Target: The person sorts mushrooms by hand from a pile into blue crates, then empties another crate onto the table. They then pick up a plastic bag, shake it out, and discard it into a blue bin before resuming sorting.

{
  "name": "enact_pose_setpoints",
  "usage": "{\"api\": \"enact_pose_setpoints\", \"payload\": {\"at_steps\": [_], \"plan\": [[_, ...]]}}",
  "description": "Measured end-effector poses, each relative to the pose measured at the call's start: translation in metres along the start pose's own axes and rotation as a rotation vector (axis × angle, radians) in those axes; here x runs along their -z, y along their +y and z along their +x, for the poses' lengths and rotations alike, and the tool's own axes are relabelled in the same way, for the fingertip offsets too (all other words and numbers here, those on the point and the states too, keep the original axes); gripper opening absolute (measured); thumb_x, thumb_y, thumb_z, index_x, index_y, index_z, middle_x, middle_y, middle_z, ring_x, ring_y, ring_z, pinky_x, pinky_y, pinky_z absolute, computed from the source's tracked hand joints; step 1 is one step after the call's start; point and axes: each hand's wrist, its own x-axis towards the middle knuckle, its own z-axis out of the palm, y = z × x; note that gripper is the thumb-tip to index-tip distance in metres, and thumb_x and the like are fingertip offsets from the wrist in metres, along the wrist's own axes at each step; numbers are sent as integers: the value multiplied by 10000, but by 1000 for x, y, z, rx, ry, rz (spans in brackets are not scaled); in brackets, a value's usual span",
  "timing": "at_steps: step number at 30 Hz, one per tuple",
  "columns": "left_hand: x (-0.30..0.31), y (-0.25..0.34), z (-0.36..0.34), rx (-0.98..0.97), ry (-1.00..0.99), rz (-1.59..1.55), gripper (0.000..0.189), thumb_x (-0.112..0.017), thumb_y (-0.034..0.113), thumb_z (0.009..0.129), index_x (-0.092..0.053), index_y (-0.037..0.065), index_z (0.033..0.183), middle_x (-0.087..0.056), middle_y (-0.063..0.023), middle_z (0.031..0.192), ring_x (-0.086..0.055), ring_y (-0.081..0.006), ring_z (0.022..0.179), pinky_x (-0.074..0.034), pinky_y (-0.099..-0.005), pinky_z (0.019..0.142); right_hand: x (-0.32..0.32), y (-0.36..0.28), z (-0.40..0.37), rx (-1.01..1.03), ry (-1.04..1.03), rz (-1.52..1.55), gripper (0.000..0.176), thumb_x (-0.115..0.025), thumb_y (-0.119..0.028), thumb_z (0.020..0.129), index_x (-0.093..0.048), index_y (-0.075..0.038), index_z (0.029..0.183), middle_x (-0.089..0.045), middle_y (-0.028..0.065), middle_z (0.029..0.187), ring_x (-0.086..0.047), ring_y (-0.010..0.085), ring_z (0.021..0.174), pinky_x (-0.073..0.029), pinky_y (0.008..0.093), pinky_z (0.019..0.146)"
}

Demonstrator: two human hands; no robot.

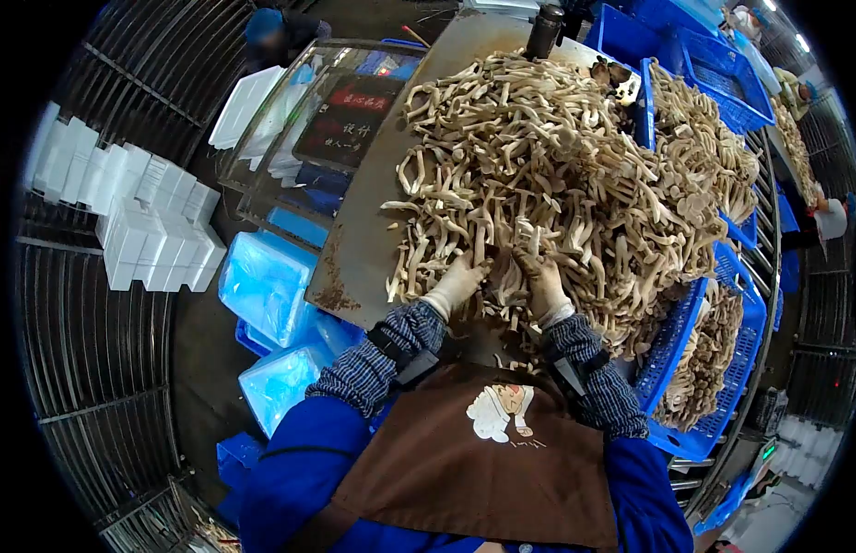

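With my two hands as the dial's center, I have both down at the near edge of the mushroom pile [548, 184], which spreads over the metal table [371, 198] from about 10 around to 3 o'clock. My left hand [457, 282], in a pale glove, points toward 1 o'clock with its fingers curled in among the stems; I can't tell whether they close on one. My right hand [544, 284], its glove darkened at the fingers, points toward 11, fingers reaching down into the mushrooms; their gap and any grip I can't tell either. A few mushrooms lie between the hands.

Between 3 and 4 o'clock I see a blue basket [645, 392] part full of mushrooms, and at 2 o'clock more mushrooms [700, 143] heaped in blue baskets. A dark bottle [544, 32] stands at 12, past the pile. At 9 o'clock, off the table, sit blue plastic-lined boxes [267, 281]; farther out, between 9 and 10, white foam boxes [156, 217] are stacked. Another person [271, 41] is between 10 and 11.
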Motion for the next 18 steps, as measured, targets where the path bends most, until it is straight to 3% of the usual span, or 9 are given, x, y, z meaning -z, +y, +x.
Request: {"api": "enact_pose_setpoints", "payload": {"at_steps": [1,3,6,8,9,11,15,17,18], "plan": [[1,13,-6,1,3,0,441,-542,55,892,-416,-30,1305,-582,-97,1073,-548,-152,930,-448,-290,860,-6,-20,-4,182,-69,-190,361,-498,-117,936,-492,-12,1281,-629,123,1077,-632,182,874,-537,301,708],[0,32,-14,161,174,-199,472,-528,-19,867,-397,-47,1318,-575,-127,1140,-545,-187,991,-452,-311,889,-10,-11,7,-390,87,739,337,-448,-62,935,-520,-8,1259,-633,104,1102,-624,175,923,-508,280,831],[-15,14,-12,-86,180,-121,531,-528,-63,840,-361,-41,1344,-568,-156,1155,-544,-200,1007,-451,-300,879,-21,-14,-1,71,-13,50,303,-502,-97,912,-558,-19,1200,-637,86,1053,-619,163,902,-498,274,787],[-10,-12,1,-68,-85,-75,583,-521,-66,825,-324,-20,1371,-528,-143,1219,-528,-184,1020,-445,-285,867,-29,-21,4,-44,190,188,269,-528,-141,910,-583,-9,1137,-643,76,980,-632,166,832,-531,295,679],[-15,-10,-5,-72,-86,-75,583,-521,-66,825,-324,-20,1371,-528,-143,1219,-528,-184,1020,-445,-285,867,-29,-21,11,-441,333,518,271,-511,-126,912,-576,5,1140,-640,72,994,-636,185,840,-535,312,688],[-30,-5,-26,-276,76,-213,517,-560,-9,829,-395,-34,1319,-568,-115,1139,-529,-187,1004,-442,-280,861,-37,-21,15,-478,454,328,270,-519,-112,903,-581,5,1138,-637,78,1007,-639,204,855,-544,337,713],[1,-22,-1,26,-19,60,431,-628,33,806,-511,-61,1210,-632,-83,996,-586,-157,847,-484,-254,756,-35,2,0,470,163,-828,216,-600,-184,878,-619,9,973,-634,96,901,-630,185,758,-519,321,641],[-2,11,-19,97,89,-100,355,-603,50,836,-538,-51,1171,-638,-79,955,-604,-152,794,-511,-263,707,-46,-18,-4,-381,419,447,206,-604,-211,882,-643,-20,950,-623,65,784,-619,163,663,-501,280,603],[6,-9,-6,136,171,-377,322,-617,120,847,-565,-45,1118,-638,-82,922,-604,-163,754,-508,-300,661,-46,-35,-2,-469,421,445,207,-600,-217,886,-661,-36,966,-606,37,707,-603,144,592,-497,258,584]]}}
